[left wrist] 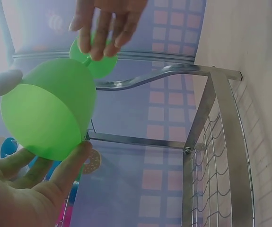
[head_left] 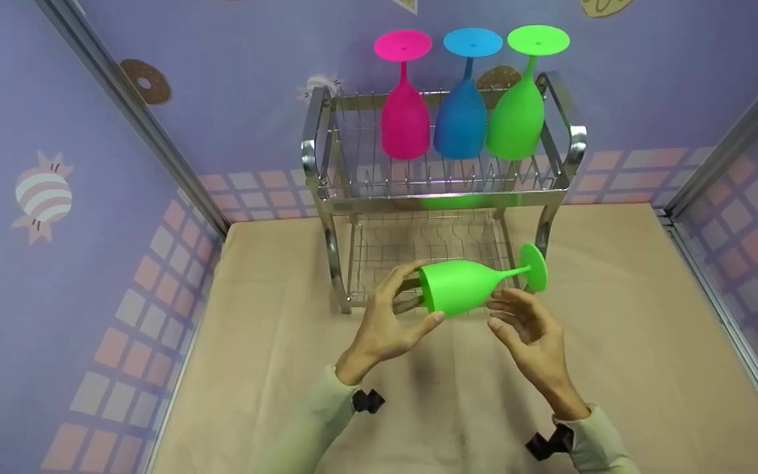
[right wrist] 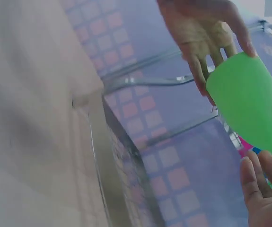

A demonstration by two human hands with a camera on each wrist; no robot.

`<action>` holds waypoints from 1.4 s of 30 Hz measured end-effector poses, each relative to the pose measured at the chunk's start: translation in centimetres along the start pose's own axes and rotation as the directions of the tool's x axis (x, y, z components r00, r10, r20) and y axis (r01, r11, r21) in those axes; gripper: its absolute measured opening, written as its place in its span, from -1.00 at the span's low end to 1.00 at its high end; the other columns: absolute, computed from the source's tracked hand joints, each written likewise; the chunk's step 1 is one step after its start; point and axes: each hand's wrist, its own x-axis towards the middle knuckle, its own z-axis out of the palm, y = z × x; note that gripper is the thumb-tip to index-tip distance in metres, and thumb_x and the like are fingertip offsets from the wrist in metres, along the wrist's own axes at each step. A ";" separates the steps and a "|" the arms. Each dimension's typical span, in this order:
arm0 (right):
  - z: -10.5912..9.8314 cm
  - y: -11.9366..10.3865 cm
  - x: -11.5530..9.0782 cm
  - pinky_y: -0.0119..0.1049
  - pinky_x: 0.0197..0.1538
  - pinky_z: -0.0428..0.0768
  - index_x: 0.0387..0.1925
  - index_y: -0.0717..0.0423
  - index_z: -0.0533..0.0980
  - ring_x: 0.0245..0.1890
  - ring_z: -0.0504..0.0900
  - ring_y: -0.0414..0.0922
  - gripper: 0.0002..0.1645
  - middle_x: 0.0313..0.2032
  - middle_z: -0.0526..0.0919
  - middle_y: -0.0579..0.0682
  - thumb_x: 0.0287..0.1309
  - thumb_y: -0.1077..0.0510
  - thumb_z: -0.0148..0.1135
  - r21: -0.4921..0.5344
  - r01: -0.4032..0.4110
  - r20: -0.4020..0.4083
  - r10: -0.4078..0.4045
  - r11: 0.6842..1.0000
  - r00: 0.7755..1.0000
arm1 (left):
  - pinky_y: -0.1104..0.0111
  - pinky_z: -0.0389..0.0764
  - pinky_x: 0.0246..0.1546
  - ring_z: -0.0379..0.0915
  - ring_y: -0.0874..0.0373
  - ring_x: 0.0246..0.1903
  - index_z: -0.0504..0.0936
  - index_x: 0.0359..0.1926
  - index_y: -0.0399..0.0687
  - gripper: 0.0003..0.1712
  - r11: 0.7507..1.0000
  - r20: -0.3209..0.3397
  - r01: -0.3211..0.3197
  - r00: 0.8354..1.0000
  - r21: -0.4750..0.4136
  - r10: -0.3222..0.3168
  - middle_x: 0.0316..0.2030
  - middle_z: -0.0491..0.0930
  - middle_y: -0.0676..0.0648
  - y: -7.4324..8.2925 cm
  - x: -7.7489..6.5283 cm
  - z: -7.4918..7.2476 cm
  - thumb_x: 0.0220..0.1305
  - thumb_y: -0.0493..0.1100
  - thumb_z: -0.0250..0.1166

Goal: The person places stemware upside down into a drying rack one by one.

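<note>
A bright green wine glass (head_left: 459,287) lies sideways in the air, its foot toward the right. My left hand (head_left: 389,322) grips it by the bowl near the rim, thumb on the near side and fingers on the far side. In the left wrist view the open mouth of the wine glass (left wrist: 41,123) faces the camera. My right hand (head_left: 530,336) is just below the stem, fingers loosely bent and thumb apart. The right wrist view shows the right hand's fingertips (right wrist: 267,163) close by the narrow end of the bowl.
Behind the hands stands a two-tier metal dish rack (head_left: 445,201). On its upper tier, a pink wine glass (head_left: 406,128), a blue one (head_left: 461,128) and another green one (head_left: 516,125) stand upside down. Patterned walls (head_left: 43,276) enclose the cloth-covered table (head_left: 274,382).
</note>
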 end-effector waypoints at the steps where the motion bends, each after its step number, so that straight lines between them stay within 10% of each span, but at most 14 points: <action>1: 0.2 0.1 0.0 -0.22 0.27 0.72 0.38 0.49 0.39 0.19 0.71 0.00 -0.35 0.23 0.61 0.25 0.28 0.58 0.30 0.054 -0.046 -0.008 0.047 0.997 0.999 | 0.23 0.76 0.15 0.59 -0.14 0.26 0.38 0.54 -0.10 -0.12 1.000 0.000 -0.004 1.000 -0.004 0.004 0.35 0.48 -0.20 0.0 0.0 0.1 0.27 -0.13 0.55; 10: 1.8 0.0 1.1 -0.15 0.49 0.54 0.59 0.27 0.16 0.44 0.51 -0.03 -0.24 0.45 0.41 0.11 0.47 0.43 0.17 0.425 -0.267 0.039 0.278 0.865 0.960 | 0.17 0.80 0.09 0.64 -0.15 0.23 0.37 0.55 -0.04 -0.11 1.000 -0.016 -0.023 1.000 -0.007 0.023 0.34 0.52 -0.21 0.0 -0.5 1.3 0.26 -0.12 0.54; 22: 3.0 -0.2 1.5 -0.17 0.55 0.48 0.58 0.15 0.18 0.43 0.47 -0.07 -0.25 0.42 0.43 0.05 0.49 0.35 0.20 0.571 -0.275 0.072 0.287 0.773 0.955 | 0.24 0.78 0.10 0.64 -0.13 0.24 0.38 0.53 -0.03 -0.14 0.999 -0.029 -0.020 0.999 -0.026 0.019 0.34 0.48 -0.22 0.2 -0.5 2.0 0.27 -0.10 0.53; 35: 2.8 -2.7 4.6 -0.18 0.47 0.58 0.53 0.24 0.27 0.38 0.54 -0.02 -0.30 0.36 0.45 0.11 0.45 0.42 0.23 0.492 -0.122 0.099 0.084 0.862 0.992 | 0.06 0.75 0.20 0.52 -0.27 0.35 0.33 0.56 -0.17 -0.14 0.997 -0.068 -0.030 0.997 -0.076 0.025 0.46 0.39 -0.35 -0.2 -0.9 -0.4 0.36 -0.04 0.45; 42: 2.8 -5.3 8.1 -0.14 0.46 0.59 0.51 0.27 0.34 0.39 0.56 0.03 -0.29 0.34 0.51 0.15 0.40 0.38 0.33 0.356 -0.009 0.138 -0.043 0.934 0.989 | -0.02 0.74 0.21 0.59 -0.25 0.30 0.43 0.46 -0.32 -0.21 0.974 -0.236 -0.054 0.966 0.218 0.107 0.36 0.56 -0.27 -2.7 -0.9 -4.1 0.33 -0.11 0.49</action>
